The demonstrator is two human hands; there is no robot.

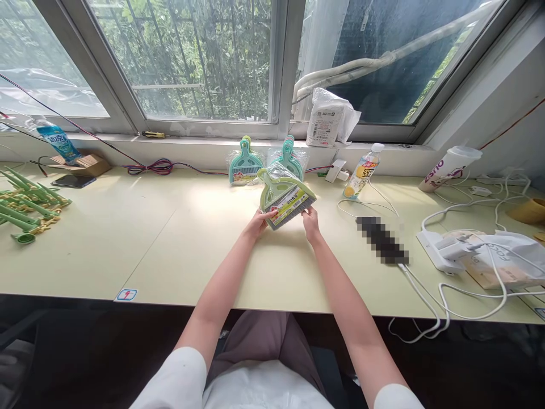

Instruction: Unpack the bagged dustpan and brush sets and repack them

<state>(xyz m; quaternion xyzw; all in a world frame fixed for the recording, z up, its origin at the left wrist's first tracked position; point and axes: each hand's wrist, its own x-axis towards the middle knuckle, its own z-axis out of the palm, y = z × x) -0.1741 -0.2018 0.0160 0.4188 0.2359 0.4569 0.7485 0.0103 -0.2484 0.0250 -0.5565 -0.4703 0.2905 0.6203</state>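
Note:
Between my two hands is a green brush and dustpan set [286, 200] in clear plastic, tilted above the table with its grey bristles toward me. My left hand [260, 221] grips its lower left side, thumb on the printed yellow label. At the lower right corner, my right hand [311, 220] has its fingers closed on the edge. Just behind stand two more wrapped groups of brush and dustpan sets, a teal one at left [246, 165] and another at right [289, 156], leaning against the wall below the window.
On the right are a juice bottle [363, 173], a white cup [449, 168], a power strip [443, 253] with loose white cables and a blurred dark object [382, 240]. Green plastic pieces [29, 201], a phone [73, 180] and a blue bottle [59, 143] lie left. The table's front edge is close.

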